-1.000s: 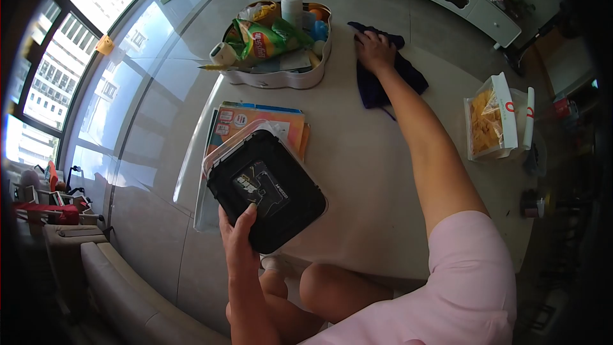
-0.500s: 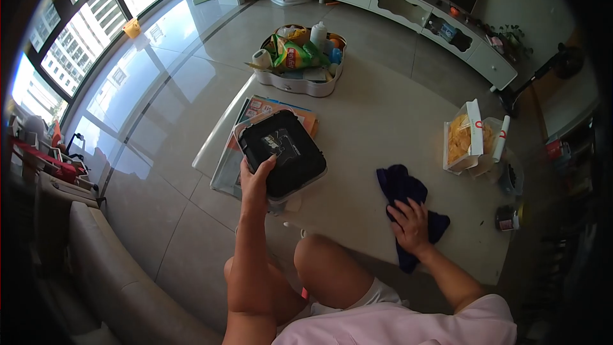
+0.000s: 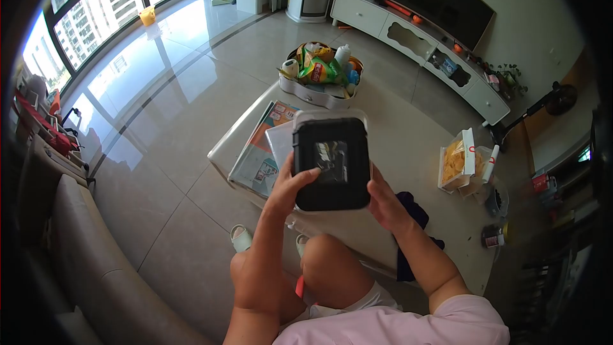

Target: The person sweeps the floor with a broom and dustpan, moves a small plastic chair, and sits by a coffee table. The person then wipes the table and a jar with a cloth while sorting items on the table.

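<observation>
A black-lidded box (image 3: 332, 195) with clear sides is held up over the near part of the table. My left hand (image 3: 290, 185) grips its left side, thumb lying on the lid and the other fingers hidden beneath. At the box's right side is my right hand (image 3: 385, 199), its fingers closed against the edge and partly hidden behind it. A dark blue cloth (image 3: 414, 209) lies on the table under my right forearm, partly covered by it. Books and papers (image 3: 258, 163) are stacked left of the box.
A white basket (image 3: 313, 98) of snacks and bottles stands at the table's far end. On the right are a carton of chips (image 3: 454, 161), a clear tub (image 3: 499, 201) and a dark jar (image 3: 493, 236). A sofa (image 3: 96, 262) borders the left side.
My right hand has left the blue cloth and come to the box's right side. The box has moved right, off the books, and turned straighter. The view has shifted slightly.
</observation>
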A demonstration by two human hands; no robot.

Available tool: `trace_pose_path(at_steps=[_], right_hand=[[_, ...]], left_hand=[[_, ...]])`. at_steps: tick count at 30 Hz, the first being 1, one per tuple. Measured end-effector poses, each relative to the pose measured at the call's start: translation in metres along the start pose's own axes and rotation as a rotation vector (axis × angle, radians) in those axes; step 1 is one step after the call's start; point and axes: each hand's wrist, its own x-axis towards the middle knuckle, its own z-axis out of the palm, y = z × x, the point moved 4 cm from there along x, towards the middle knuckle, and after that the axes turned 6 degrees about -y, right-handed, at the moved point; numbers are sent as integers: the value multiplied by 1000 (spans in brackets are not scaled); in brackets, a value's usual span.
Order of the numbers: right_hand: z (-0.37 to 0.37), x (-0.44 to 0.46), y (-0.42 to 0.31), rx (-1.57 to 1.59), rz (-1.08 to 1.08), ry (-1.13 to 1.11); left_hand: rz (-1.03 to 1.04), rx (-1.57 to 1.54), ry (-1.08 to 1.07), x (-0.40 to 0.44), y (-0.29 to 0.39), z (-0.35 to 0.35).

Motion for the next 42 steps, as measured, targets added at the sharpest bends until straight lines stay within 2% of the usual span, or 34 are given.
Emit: trace_pose_path(at_steps=[4,7,8,10,12,15,22,25,29,32,35,38,41,42], right_hand=[[-14,4,12,99,192,64],[-39,-7,22,311,164,101],[-49,-9,20,343,153,138],[-73,-8,12,409,132,207],[-97,10,-1,334,77,236],[-146,49,-11,184,51,325],[-250,147,8,30,-21,601],[-257,169,11,174,29,590],[-256,190,9,107,95,562],[-258,198,-1,-195,94,701],[-309,199,13,-838,328,899],[-325,190,21,-970,295,723],[-285,149,-18,-995,40,660],[-283,134,-41,-1195,-43,664]], left_hand=[[-98,35,22,2,-24,5],[-26,-20,-65,13,-49,2],[-112,-41,-96,12,-49,3],[-125,115,-16,11,-35,8],[-138,263,140,14,-29,3],[-155,323,220,15,-23,-8],[-174,441,293,19,-26,-25],[-172,499,290,24,-28,-21],[-168,556,280,29,-32,-17],[-178,577,282,31,-35,-20],[-192,565,294,32,-35,-21],[-186,522,304,31,-38,-25],[-169,493,306,30,-38,-27],[-167,475,310,28,-38,-28]])
